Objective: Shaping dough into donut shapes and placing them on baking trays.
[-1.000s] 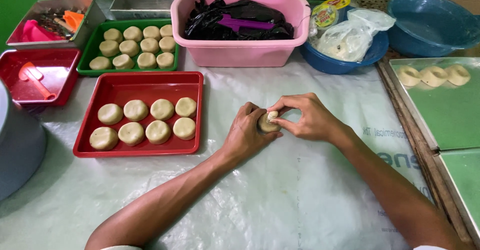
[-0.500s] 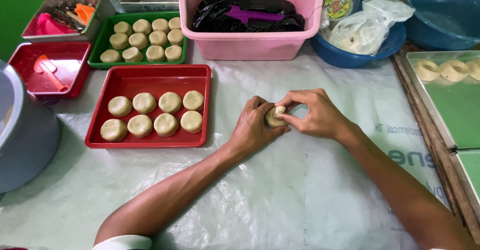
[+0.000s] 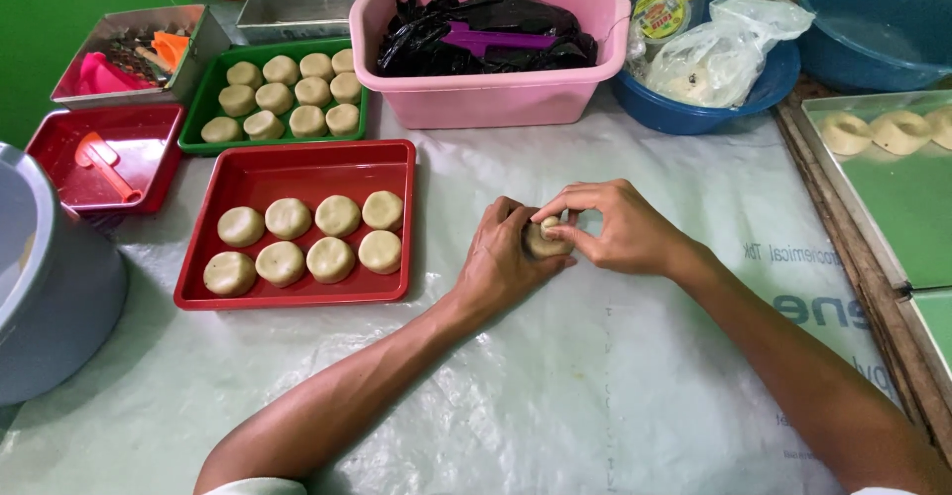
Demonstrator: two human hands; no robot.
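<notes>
Pale dough ball sits cupped in my left hand above the plastic sheet, my right hand pinching its top (its underside is hidden). Beside it, the red tray holds eight discs, the green tray ten; black bags fill the pink tub.

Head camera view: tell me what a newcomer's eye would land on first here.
First, the two hands meeting mid-table: the left hand cups a dough piece while the right hand pinches its top. Just left of them, the red tray holds eight flat dough rounds in two rows. Behind the hands, a pink tub holding black bags stands out, with a green tray of more rounds to its left.
</notes>
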